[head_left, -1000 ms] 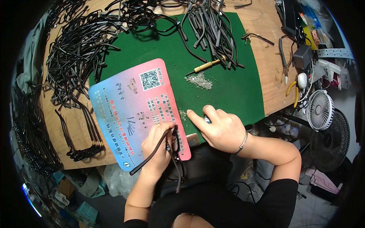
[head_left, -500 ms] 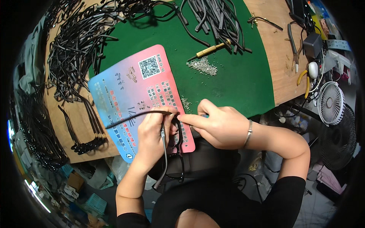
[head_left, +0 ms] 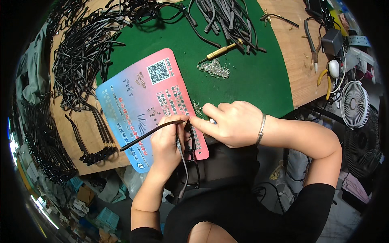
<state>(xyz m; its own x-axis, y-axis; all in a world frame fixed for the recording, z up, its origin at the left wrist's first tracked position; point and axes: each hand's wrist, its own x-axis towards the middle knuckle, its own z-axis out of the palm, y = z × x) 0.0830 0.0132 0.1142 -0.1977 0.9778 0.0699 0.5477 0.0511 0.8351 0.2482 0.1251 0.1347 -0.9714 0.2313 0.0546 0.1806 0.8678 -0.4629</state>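
My left hand (head_left: 165, 141) is closed round a black eyeglasses frame (head_left: 197, 172) above the near edge of a blue-and-pink printed mat (head_left: 117, 99). One dark temple arm (head_left: 152, 131) sticks out to the left across the mat; a second temple (head_left: 184, 178) hangs down toward my lap. My right hand (head_left: 233, 125) is at the frame's upper end, its index fingertip at the hinge by my left fingertips. The other right fingers are curled, and a small pale-blue and white bit shows between them; what it is cannot be made out. The hinge itself is mostly hidden by fingers.
Small screws and metal parts (head_left: 139, 80) lie on the mat. On the green cloth (head_left: 255, 91) are a silver heap of tiny parts (head_left: 214, 69), a brass-handled screwdriver (head_left: 221, 51) and dark temples (head_left: 227, 18). Pliers (head_left: 312, 44) and a white fan (head_left: 355, 104) are at right.
The temple pointing left has swung lower at its far tip. Both hands stay together at the hinge, my right hand slightly higher and its fingers shifted. The whole view has moved a little.
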